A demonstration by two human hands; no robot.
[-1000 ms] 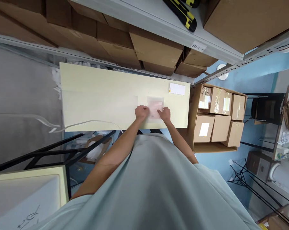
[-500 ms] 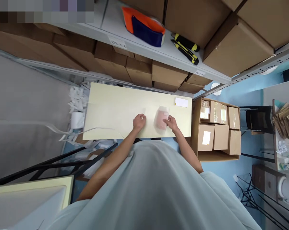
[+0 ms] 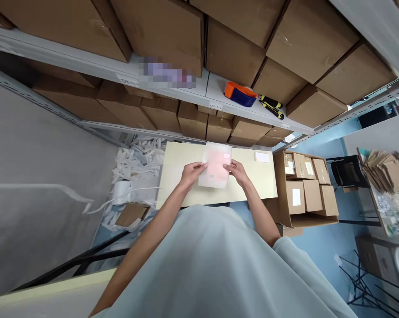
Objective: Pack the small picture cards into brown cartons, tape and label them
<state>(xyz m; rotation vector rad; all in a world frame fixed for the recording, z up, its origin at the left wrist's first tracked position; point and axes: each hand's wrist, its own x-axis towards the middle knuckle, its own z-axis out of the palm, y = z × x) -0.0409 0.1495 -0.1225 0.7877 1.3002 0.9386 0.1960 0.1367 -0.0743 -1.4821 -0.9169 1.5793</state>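
A translucent whitish plastic bag (image 3: pixel 203 180) with a flat pink item (image 3: pixel 218 164) inside is held up over the pale yellow table (image 3: pixel 178 161). My left hand (image 3: pixel 192 172) pinches its left edge between thumb and fingers. On the opposite edge, my right hand (image 3: pixel 237 171) grips it the same way. The pink item carries a small white label near the top and a small printed patch near the bottom. What exactly the pink item is, I cannot make out. A stack of white labels (image 3: pixel 262 157) lies at the table's back right corner.
Cardboard boxes (image 3: pixel 235 53) fill the shelf (image 3: pixel 196 92) ahead, where a tape dispenser (image 3: pixel 240 94) and two utility knives (image 3: pixel 271 107) lie. Right of the table stands a large carton (image 3: pixel 279 194) of smaller boxes. White scraps (image 3: pixel 140 159) pile up at the left.
My left hand, apart from the bag before, now grips its left edge. The bag has come up and turned flatter toward me. The camera view has tilted upward, showing more shelf.
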